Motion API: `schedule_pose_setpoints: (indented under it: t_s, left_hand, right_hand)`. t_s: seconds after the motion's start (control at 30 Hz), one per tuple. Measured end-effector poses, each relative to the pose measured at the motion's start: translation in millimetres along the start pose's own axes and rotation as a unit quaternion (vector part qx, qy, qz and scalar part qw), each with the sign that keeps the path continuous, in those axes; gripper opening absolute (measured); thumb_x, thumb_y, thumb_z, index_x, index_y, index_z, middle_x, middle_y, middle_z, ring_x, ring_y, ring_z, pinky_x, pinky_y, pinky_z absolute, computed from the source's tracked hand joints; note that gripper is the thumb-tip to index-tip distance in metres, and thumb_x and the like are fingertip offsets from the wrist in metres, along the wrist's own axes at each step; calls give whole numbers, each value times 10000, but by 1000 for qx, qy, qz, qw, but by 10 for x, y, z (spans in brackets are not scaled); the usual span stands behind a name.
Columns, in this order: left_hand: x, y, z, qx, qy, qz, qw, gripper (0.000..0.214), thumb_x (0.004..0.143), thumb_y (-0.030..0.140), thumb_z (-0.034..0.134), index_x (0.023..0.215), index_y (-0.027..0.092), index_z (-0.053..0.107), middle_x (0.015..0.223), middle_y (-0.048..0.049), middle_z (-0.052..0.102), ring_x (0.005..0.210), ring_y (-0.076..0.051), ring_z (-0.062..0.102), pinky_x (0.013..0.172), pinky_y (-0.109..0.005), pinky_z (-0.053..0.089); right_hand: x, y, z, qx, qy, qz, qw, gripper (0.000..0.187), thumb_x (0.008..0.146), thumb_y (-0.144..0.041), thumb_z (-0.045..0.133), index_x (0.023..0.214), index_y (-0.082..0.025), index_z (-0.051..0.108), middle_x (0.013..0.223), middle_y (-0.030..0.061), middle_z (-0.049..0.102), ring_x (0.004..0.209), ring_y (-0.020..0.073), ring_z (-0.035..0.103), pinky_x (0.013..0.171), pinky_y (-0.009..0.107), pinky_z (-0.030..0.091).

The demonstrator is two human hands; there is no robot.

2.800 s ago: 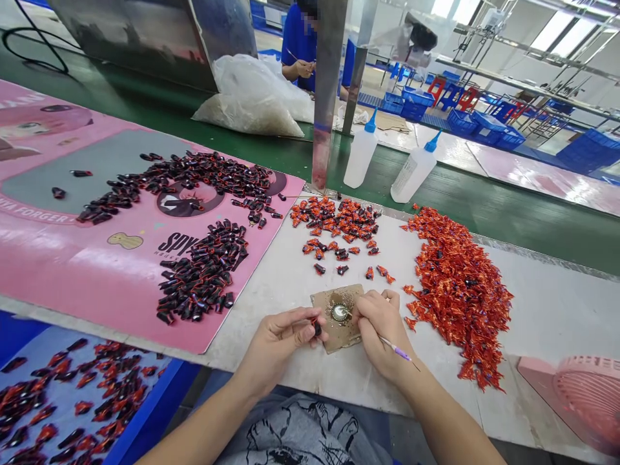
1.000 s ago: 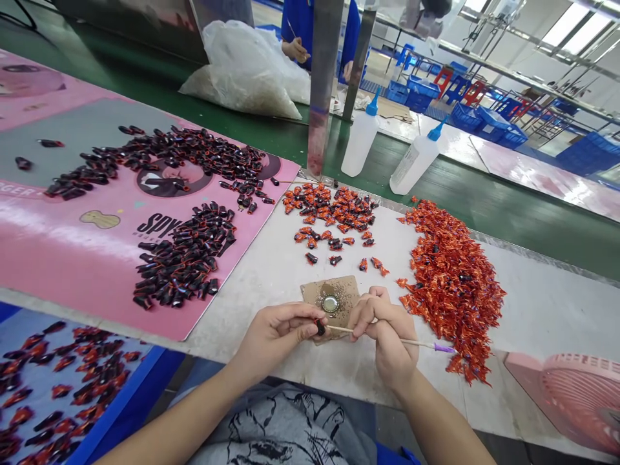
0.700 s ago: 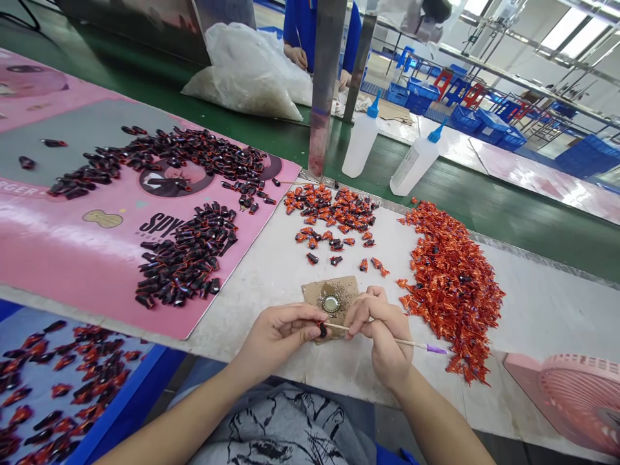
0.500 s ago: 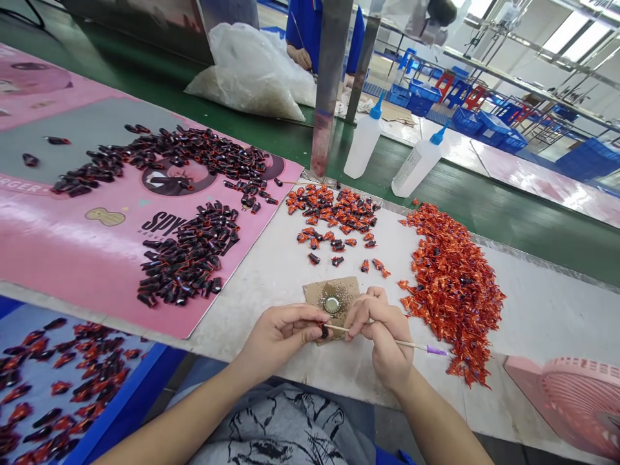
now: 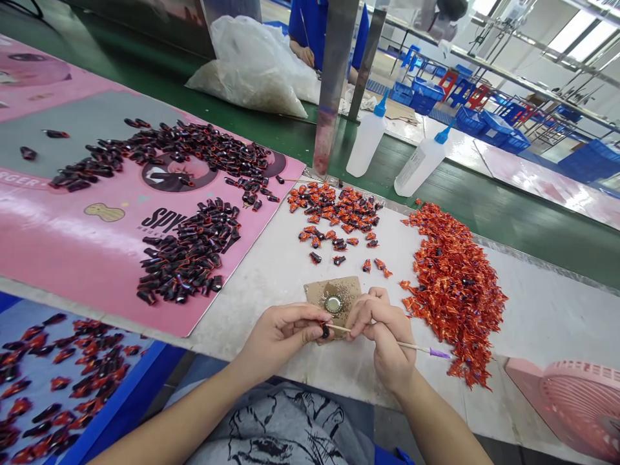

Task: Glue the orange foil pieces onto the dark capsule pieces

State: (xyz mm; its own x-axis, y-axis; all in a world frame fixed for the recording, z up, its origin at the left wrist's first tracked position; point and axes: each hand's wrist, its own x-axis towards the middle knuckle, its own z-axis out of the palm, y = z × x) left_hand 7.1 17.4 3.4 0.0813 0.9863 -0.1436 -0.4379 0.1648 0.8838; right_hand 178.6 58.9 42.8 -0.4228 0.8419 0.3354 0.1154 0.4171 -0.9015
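Observation:
My left hand (image 5: 283,339) pinches a small black piece with red wire (image 5: 325,331) between thumb and fingertips. My right hand (image 5: 380,339) grips a thin wooden stick (image 5: 411,347) with a purple end, and its tip reaches the black piece. Just behind the hands lies a square of brown cardboard (image 5: 352,289) speckled with dark grains. A small round metal cap (image 5: 333,304) holding something shiny sits on it. Red-orange foil pieces (image 5: 455,297) lie heaped right of my right hand.
Several black pieces (image 5: 188,252) lie on a printed pink mat (image 5: 72,242) to the left, and a smaller red-and-black group (image 5: 334,213) lies ahead. Beyond stand glue bottles (image 5: 367,145), metal posts, a plastic bag, and a co-worker in a blue sleeve (image 5: 307,26).
The stick has swung from over the cardboard to the black piece, its tip now meeting that piece. My hands have drawn closer together, and the view has shifted slightly.

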Motion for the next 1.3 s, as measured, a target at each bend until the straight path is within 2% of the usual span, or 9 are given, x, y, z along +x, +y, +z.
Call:
schedule_pose_setpoints:
  t_s: [0.17, 0.33, 0.4, 0.5, 0.63, 0.73, 0.97, 1.1, 1.3]
  left_hand:
    - [1, -14, -14, -16, 12, -12, 1000, 174, 641, 221, 889, 789, 182, 806, 782, -64, 788, 677, -185, 748, 627, -216, 610]
    - [-7, -1, -16, -24, 14, -20, 999, 169, 635, 178, 883, 778, 184, 794, 764, -38, 781, 683, -162, 746, 638, -183, 595]
    - [-10, 11, -14, -18, 15, -18, 1000, 161, 641, 171, 878, 775, 182, 789, 764, -33, 778, 695, -156, 744, 653, -179, 593]
    - [-16, 19, -14, -19, 18, -9, 1000, 162, 649, 179, 876, 781, 180, 783, 757, -35, 777, 695, -153, 738, 658, -183, 593]
    - [-29, 3, -24, -13, 17, -6, 1000, 179, 652, 212, 879, 795, 172, 778, 756, -50, 781, 696, -166, 737, 654, -201, 597]
    - [-34, -12, -35, -6, 17, -3, 1000, 192, 646, 230, 884, 789, 172, 771, 756, -49, 779, 697, -166, 734, 660, -207, 595]
    - [19, -5, -14, -30, 15, 6, 999, 271, 636, 327, 892, 751, 154, 717, 833, -75, 760, 790, -207, 732, 753, -293, 587]
    - [30, 61, 97, -77, -19, 21, 997, 326, 641, 402, 884, 717, 157, 683, 1022, -120, 746, 942, -246, 713, 849, -351, 558]
    - [86, 77, 287, -156, 26, 15, 987, 392, 601, 439, 903, 748, 159, 671, 898, -98, 749, 902, -228, 704, 913, -361, 507]
  right_hand:
    - [3, 15, -75, 48, 48, -9, 998, 220, 809, -94, 448, 689, -206, 595, 656, -24, 641, 655, 143, 576, 719, 335, 366]
    - [109, 26, -332, 84, 138, -9, 987, 243, 1004, -394, 433, 1131, -248, 580, 848, 21, 694, 679, 166, 605, 669, 325, 464]
    - [155, 52, -478, 16, 142, -24, 990, 410, 1018, -529, 322, 1181, -242, 567, 728, 9, 677, 584, 166, 595, 614, 319, 470]
    - [202, 146, -672, -215, 114, -39, 969, 510, 991, -593, 328, 1001, -217, 672, 642, 18, 632, 593, 179, 602, 613, 317, 459]
    - [247, 374, -753, -465, 20, 5, 885, 285, 941, -444, 563, 904, -206, 717, 806, 80, 687, 763, 228, 625, 730, 348, 455]
    - [273, 538, -722, -492, -7, 64, 868, 106, 892, -248, 625, 863, -212, 721, 794, 70, 684, 785, 232, 616, 753, 337, 450]
    - [249, 350, -682, -426, 75, 39, 901, 225, 916, -209, 484, 846, -184, 696, 787, 79, 679, 717, 200, 629, 672, 310, 505]
    - [199, 102, -474, -180, 32, 28, 983, 208, 883, -385, 620, 828, -200, 696, 805, 61, 733, 683, 190, 690, 595, 265, 551]
    - [140, 137, -258, -58, -11, 86, 995, 229, 826, -447, 708, 815, -220, 738, 771, 62, 738, 653, 194, 700, 558, 238, 577]
